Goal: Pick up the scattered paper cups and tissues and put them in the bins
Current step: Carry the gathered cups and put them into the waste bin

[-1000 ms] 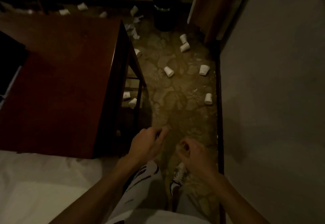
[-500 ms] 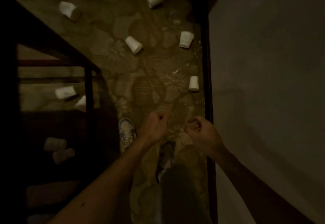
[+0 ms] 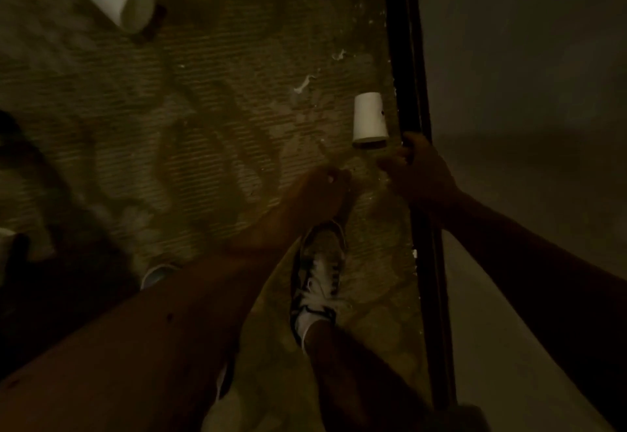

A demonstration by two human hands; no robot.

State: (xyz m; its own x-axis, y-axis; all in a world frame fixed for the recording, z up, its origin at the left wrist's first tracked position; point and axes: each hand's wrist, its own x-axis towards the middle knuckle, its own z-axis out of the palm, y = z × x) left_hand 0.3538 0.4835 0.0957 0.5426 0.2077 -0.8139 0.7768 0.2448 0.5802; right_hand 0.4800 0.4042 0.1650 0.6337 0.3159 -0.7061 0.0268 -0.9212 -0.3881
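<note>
Right grip (image 3: 417,173) hovers loosely curled, empty, just beside cup (image 3: 369,117) lying at right edge of floor (image 3: 203,119); left grip (image 3: 322,190) blurred, cannot tell.

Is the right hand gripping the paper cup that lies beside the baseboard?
No, the paper cup lies on the carpet just beyond the right hand, whose fingers are not round it.
</note>
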